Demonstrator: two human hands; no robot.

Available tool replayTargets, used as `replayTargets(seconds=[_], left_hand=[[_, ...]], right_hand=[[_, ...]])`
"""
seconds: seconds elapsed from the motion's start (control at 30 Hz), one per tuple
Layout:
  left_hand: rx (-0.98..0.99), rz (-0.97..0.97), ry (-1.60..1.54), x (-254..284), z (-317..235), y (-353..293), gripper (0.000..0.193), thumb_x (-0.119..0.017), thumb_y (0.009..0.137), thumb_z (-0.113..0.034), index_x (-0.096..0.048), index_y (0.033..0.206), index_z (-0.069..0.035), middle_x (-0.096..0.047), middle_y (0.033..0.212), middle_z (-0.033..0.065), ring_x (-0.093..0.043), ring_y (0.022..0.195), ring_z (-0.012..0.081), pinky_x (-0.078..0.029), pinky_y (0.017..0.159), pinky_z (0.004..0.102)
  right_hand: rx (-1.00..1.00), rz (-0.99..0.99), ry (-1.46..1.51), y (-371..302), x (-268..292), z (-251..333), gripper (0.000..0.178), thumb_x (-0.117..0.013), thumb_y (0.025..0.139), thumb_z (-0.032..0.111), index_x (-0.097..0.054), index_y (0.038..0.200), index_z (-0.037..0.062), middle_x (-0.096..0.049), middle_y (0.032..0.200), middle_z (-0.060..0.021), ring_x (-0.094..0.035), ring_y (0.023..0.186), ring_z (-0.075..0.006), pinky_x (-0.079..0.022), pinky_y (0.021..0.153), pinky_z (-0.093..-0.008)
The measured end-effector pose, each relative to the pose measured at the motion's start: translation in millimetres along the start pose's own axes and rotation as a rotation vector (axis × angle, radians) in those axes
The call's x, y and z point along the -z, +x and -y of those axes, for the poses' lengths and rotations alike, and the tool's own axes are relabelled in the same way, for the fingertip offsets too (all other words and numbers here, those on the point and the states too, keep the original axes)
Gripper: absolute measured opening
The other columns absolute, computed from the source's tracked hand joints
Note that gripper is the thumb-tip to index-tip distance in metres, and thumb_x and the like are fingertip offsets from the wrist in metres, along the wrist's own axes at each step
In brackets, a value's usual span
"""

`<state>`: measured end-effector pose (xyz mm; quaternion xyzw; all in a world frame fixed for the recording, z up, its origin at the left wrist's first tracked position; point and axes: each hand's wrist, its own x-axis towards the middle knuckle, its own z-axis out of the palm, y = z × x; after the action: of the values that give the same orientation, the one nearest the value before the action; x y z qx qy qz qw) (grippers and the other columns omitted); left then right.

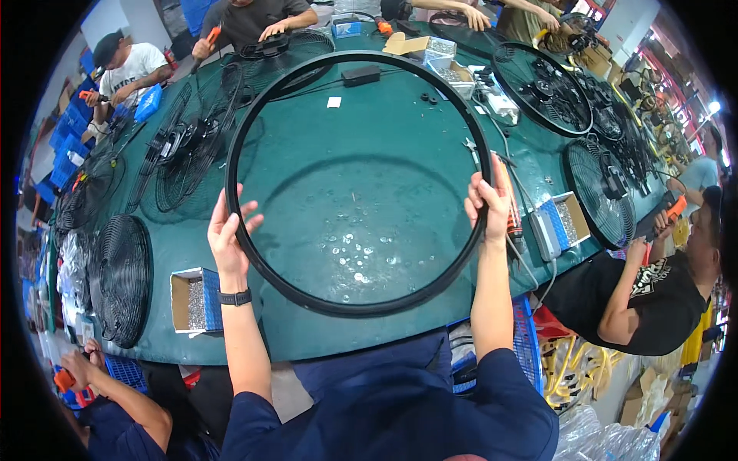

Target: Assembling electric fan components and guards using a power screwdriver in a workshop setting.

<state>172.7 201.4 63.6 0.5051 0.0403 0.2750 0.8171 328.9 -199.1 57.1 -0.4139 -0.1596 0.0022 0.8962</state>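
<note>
OK so, nearest first: dark watch point(234, 297) on the left wrist, and both bare hands are on a big black ring point(357, 310), held up over the green desk point(430, 192). Treat the ring as the clock. The left hand point(228, 234) is between 8 and 9, fingers loosely spread, with the rim in the crook by the thumb. The right hand point(492, 201) is at 3 – fingers curled in closer around the rim.

Little pale discs point(358, 275) are scattered on the desk, seen through the ring towards 6. An open box point(211, 300) of small metal bits sits out past 8, and another blue-sided box point(553, 225) is beyond 4. An orange-handled tool point(513, 227) lies just outside the right hand.

Black wire fan grille point(123, 280) out past 8 too. Further off, a black block point(361, 75) near 12 – and a co-worker point(257, 19) at the far edge around 11.
</note>
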Motion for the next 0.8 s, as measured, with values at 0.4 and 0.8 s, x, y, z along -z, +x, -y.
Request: replayTargets(seconds=[0.4, 0.8], left_hand=[[0.098, 0.164, 0.030, -6.7, -2.2, -11.7, 0.082, -0.044, 0.065, 0.013, -0.025, 0.143, -0.002, -0.039, 0.139, 0.0175, -0.061, 0.084, 0.0230, -0.051, 0.053, 0.0246], [0.022, -0.054, -0.126, -3.9, 3.9, -19.7, 0.045, -0.045, 0.086, -0.001, -0.042, 0.131, 0.007, -0.050, 0.127, 0.0185, -0.059, 0.100, 0.0297, -0.051, 0.086, 0.0470]], right_hand=[[-0.034, 0.062, -0.104, -6.2, 12.6, 30.6, 0.066, -0.055, 0.084, 0.011, -0.025, 0.143, 0.0057, -0.052, 0.099, -0.0142, -0.047, 0.061, -0.0114, -0.038, 0.039, -0.0197], [-0.027, -0.039, -0.139, 5.7, 30.3, 0.7, 0.040, -0.051, 0.091, 0.005, -0.044, 0.131, 0.0029, -0.057, 0.100, -0.0131, -0.042, 0.060, -0.0063, -0.037, 0.041, -0.0171]])
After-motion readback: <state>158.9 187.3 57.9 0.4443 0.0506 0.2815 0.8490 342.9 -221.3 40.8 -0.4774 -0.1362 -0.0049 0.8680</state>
